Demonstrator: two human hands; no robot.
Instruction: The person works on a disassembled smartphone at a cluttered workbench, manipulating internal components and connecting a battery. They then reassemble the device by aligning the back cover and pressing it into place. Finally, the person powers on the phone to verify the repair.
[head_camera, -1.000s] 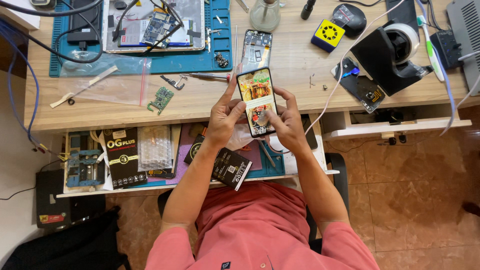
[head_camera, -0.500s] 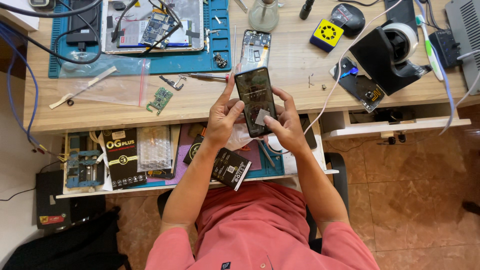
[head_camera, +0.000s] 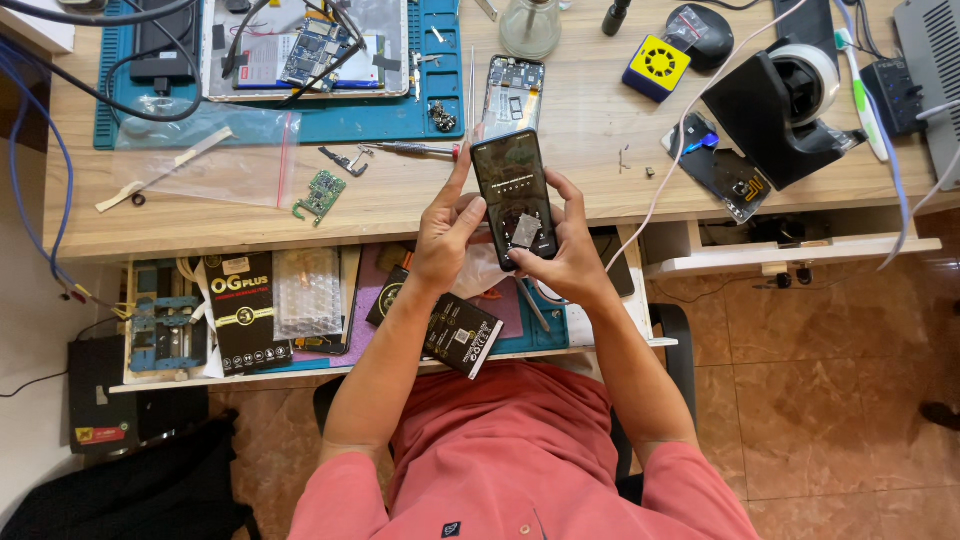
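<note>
Since a second ago the smartphone (head_camera: 514, 198) has gone from a bright, colourful screen to a dark one, while both hands keep it raised above the near edge of the desk (head_camera: 230, 215). At the far left a blue work mat (head_camera: 420, 118) carries an opened tablet (head_camera: 300, 45) with its circuit boards bare, and a clear plastic bag (head_camera: 215, 165) lies just near of it beside a small green circuit board (head_camera: 320, 194). Below, an open drawer (head_camera: 180, 310) holds black packets and blue tools. The left hand (head_camera: 445, 235) grips the phone's left edge, fingers curled behind it, forefinger stretched up along the side and thumb bent toward the glass. The phone stands upright in the middle, a pale reflection near its lower half. The right hand (head_camera: 565, 245) clasps the right edge, its thumb on the lower screen. Just beyond the phone lies an opened phone body (head_camera: 513, 88). Farther right sit a yellow square gadget (head_camera: 657, 66) and a black tape dispenser (head_camera: 785, 100) holding a white roll.
</note>
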